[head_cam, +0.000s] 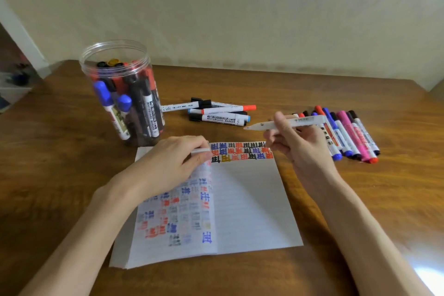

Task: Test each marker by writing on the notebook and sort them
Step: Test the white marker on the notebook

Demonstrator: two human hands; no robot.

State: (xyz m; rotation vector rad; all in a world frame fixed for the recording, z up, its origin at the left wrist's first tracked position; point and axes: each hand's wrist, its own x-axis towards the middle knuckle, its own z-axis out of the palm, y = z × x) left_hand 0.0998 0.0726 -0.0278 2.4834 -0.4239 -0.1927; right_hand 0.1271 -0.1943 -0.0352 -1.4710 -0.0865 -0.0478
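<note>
My right hand [298, 144] has its thumb and fingers curled round a white marker [300, 122], gripping it near the middle of the barrel. The marker lies almost level in the air, its bare pale tip pointing left and its back end pointing right. The tip hangs above the table, just beyond the top edge of the notebook [247, 199], touching no paper.

My left hand [168, 166] pinches a small white cap [200, 150] between thumb and fingertips. The hand lies over the upper part of the notebook's left page, and the cap sits right at the fold, well apart from the marker's tip.

The notebook is open flat in front of me. The left page is covered with blurred red, blue and grey marks. The right page carries 3 rows of black, blue, red and orange marks along its top, with lined paper below.

Beyond the notebook lies a small pile of markers [221, 115]. To the right, behind my right hand, a row of markers [353, 137] lies side by side. At the far left a clear jar [115, 55] stands upright, packed with markers. All of it sits on a brown wooden table [336, 223].
</note>
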